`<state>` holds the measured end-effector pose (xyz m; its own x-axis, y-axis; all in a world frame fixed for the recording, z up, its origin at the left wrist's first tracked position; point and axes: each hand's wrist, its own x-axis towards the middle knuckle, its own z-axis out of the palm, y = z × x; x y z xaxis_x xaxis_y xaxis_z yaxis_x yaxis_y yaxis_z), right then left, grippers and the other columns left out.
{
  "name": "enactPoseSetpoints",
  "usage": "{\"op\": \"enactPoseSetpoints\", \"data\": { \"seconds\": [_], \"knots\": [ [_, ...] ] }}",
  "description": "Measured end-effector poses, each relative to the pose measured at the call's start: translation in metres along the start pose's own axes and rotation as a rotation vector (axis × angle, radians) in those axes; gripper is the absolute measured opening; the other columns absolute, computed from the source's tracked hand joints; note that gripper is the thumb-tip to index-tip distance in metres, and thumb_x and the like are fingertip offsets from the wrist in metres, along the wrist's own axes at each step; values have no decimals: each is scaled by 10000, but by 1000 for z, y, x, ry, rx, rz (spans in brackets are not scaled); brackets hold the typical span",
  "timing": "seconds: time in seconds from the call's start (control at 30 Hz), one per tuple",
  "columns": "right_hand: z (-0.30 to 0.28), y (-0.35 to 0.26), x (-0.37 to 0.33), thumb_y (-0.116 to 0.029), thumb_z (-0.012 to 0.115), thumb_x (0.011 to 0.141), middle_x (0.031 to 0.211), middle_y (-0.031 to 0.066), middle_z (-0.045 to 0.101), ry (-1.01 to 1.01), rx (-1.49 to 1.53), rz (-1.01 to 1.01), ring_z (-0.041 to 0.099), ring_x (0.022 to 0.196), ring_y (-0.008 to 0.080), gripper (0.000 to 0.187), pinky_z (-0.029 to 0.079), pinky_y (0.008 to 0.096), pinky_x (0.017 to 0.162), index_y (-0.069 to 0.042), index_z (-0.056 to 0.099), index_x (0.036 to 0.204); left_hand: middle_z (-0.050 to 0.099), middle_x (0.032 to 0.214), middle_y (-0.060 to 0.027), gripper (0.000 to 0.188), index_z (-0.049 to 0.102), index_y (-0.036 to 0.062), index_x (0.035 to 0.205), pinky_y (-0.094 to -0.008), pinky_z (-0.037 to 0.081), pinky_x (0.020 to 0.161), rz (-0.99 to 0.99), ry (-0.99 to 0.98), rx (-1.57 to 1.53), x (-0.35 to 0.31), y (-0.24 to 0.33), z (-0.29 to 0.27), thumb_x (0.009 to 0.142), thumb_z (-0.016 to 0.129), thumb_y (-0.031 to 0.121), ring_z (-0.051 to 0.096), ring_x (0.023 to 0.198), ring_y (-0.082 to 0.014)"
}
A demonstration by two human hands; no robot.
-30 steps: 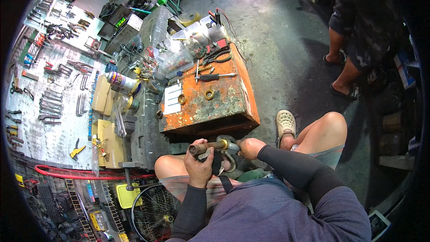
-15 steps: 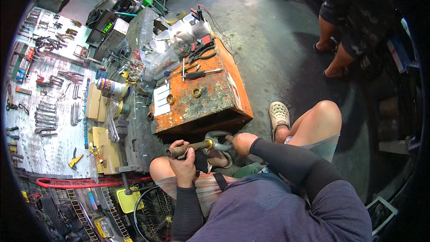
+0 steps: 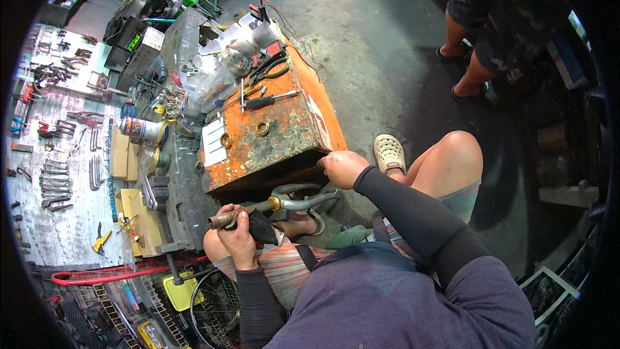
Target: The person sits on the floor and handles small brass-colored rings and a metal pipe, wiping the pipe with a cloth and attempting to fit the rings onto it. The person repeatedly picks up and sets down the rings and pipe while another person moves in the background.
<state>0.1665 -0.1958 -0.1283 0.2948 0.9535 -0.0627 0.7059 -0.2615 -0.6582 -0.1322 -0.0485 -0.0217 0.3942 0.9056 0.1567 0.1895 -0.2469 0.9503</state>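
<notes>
the left hand (image 3: 237, 245) wraps its fingers and thumb around the rusty tube (image 3: 223, 221); its open end pokes out left of them, the gold ring (image 3: 275, 203) and silver fork (image 3: 301, 204) right. the right hand (image 3: 347, 169), curled, sits by the orange box (image 3: 287, 119); whether it grips anything, i cannot tell.

A fork (image 3: 296, 205) slants in the left fingers (image 3: 242, 223), its rusty-brown tube (image 3: 221, 220) pointing left, 2 curved grey arms (image 3: 318, 201) rightward, a gold-coloured ring (image 3: 276, 203) around the tube's inner end.
</notes>
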Motion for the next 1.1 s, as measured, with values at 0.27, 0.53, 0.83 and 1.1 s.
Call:
{"op": "enactPoseSetpoints", "data": {
  "seconds": [0.27,0.53,0.83,1.1],
  "knots": [
    [23,-25,-13,-287,762,915,1043,218,801,-397,-136,-73,795,997,402,370,641,516,849,-62,747,1209,719,1211,-113,347,639,-2,1305,-359,575,1001,-40,-116,23,-10,13,11,982,763,-35,698,1105,-202],
    [12,-97,-39,-189,803,895,1241,188,679,185,335,-226,744,1083,420,521,622,516,908,-67,640,1374,772,989,-81,380,782,40,1023,-389,609,848,263,-285,422,-9,68,64,736,1015,125,766,909,-250],
    [-59,-83,-42,-57,795,807,1078,201,693,224,311,-291,691,1055,454,369,566,520,920,-42,665,1152,735,894,-101,548,743,60,964,-425,588,741,643,-337,369,14,116,111,645,1060,372,728,799,-323],
    [-200,-76,-55,-96,799,934,1002,143,776,67,168,-177,763,946,270,260,589,422,871,-46,687,1163,773,907,-81,368,753,38,1095,-339,592,797,454,-200,258,52,74,56,864,969,225,742,837,-181]
  ]
}}
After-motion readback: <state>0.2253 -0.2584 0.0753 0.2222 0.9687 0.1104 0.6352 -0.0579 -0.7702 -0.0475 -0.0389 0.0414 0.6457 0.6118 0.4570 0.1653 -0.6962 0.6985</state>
